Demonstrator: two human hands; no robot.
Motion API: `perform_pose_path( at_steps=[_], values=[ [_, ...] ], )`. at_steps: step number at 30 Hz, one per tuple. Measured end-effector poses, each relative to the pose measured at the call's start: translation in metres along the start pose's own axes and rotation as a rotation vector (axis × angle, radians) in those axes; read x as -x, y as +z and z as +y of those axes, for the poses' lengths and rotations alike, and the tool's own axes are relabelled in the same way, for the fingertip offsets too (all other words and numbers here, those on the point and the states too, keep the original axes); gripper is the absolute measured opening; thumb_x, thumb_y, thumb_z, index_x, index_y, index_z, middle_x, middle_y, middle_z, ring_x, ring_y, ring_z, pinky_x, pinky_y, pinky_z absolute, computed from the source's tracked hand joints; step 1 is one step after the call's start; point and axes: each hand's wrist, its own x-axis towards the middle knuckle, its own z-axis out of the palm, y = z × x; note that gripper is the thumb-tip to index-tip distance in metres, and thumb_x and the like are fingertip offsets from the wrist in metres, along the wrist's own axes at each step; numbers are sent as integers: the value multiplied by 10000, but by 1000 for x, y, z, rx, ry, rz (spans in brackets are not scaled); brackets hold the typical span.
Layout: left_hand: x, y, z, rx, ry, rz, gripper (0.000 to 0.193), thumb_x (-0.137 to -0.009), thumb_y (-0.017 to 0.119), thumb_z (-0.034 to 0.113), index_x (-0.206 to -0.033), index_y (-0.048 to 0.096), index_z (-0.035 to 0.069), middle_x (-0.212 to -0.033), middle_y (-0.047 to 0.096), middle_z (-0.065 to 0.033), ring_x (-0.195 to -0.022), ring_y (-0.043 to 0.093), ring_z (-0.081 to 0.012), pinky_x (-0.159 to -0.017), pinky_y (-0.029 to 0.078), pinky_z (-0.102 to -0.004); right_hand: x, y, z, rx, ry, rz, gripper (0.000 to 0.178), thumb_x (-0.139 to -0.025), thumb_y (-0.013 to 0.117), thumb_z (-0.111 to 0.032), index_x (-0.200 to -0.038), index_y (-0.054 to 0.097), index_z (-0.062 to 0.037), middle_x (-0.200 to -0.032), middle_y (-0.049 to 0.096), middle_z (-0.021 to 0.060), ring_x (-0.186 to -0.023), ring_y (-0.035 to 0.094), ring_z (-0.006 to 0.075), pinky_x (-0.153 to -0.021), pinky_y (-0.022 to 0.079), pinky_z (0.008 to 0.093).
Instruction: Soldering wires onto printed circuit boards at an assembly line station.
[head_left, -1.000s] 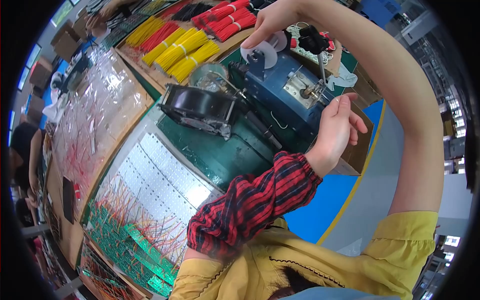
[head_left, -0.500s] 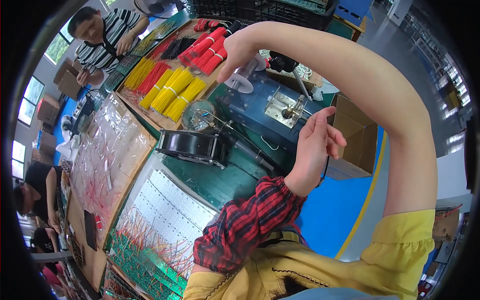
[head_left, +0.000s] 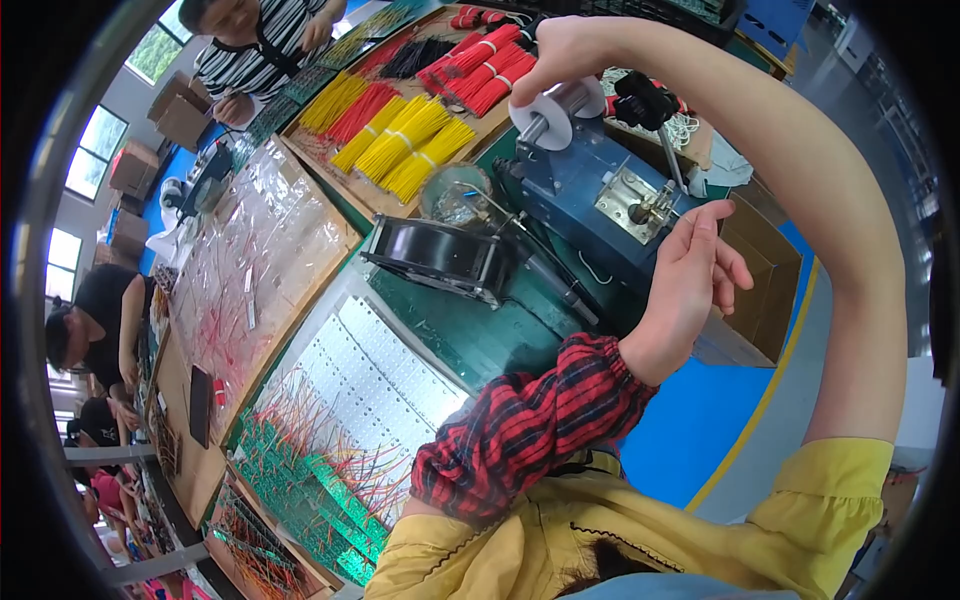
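My left hand (head_left: 690, 285), coming out of a red and black plaid sleeve cover, is beside the metal plate (head_left: 628, 203) on top of a blue bench machine (head_left: 570, 190). Its fingers are apart and loosely bent, and nothing shows in them. Over the back of the machine reaches my right arm. The right hand (head_left: 562, 58) is next to a white-flanged spool (head_left: 543, 122), its thumb pointing down by the flange. Its other fingers are hidden, so any hold cannot be seen. Bundles of red wires (head_left: 490, 75) lie just left of that hand.
Yellow wire bundles (head_left: 405, 140) fill a wooden tray. A black fan (head_left: 435, 258) stands before the machine. Perforated white boards (head_left: 375, 365) with loose wires lie nearer me. An open cardboard box (head_left: 765, 285) is at the right. A co-worker in stripes (head_left: 265, 45) sits across.
The view has shifted, so the bench and machine appear farther right and higher. Both hands keep about the same places by the machine and spool.
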Motion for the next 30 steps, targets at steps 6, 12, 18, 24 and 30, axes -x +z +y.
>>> perform_pose_path(
  at_steps=[6,12,18,24,30],
  values=[
    [2,0,4,4,-6,-16,417,-967,272,332,-1226,383,25,-668,530,-50,-502,451,-73,-504,406,-211,0,-5,2,-150,0,-98,579,-572,684,-465,-780,654,74,-727,636,152,-578,639,217,-526,531,307],
    [-1,2,5,2,-5,-14,424,-968,261,338,-1229,379,26,-667,531,-53,-494,447,-75,-496,405,-214,-1,-7,0,-52,36,-59,617,-546,705,-464,-828,644,80,-767,629,158,-610,640,237,-524,531,315],
    [-1,0,5,-63,-51,-78,545,-940,287,441,-1285,297,20,-782,565,-99,-528,503,-93,-496,421,-221,-2,-12,-5,10,74,-134,631,-545,708,-467,-848,632,82,-821,624,173,-621,638,238,-567,552,333],
    [29,19,15,-264,-237,193,899,-824,367,636,-1382,25,20,-1256,400,-201,-781,604,-198,-541,446,-268,-7,-10,2,-39,72,-100,628,-547,715,-468,-886,624,52,-809,620,142,-626,630,240,-536,546,342],
    [74,21,62,-500,-70,222,496,-835,578,111,-1250,330,1,-799,580,-51,-682,557,-111,-528,441,-233,10,-15,6,-200,-236,-84,621,-594,739,-433,-1014,595,2,-930,611,108,-709,613,214,-588,531,335]
  ],
)
